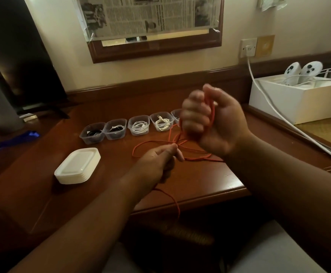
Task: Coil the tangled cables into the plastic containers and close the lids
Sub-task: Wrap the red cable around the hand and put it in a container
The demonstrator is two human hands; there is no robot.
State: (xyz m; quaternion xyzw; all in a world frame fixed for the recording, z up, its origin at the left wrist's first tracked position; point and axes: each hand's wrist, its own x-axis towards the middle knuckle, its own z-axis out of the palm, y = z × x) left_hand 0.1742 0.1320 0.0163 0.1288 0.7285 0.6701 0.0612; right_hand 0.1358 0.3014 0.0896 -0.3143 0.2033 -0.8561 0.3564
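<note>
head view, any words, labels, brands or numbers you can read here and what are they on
No text here can be read.
Newspaper taped over the mirror: columns of print and photos, too small and blurred to read.
Clear containers, stack of white lids, white box, wall socket: no label or marking visible.

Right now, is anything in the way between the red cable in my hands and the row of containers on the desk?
Nothing visible blocks it. The red cable is wound in the right hand, the left hand pinches its slack, and only bare desk lies before the containers.
</note>
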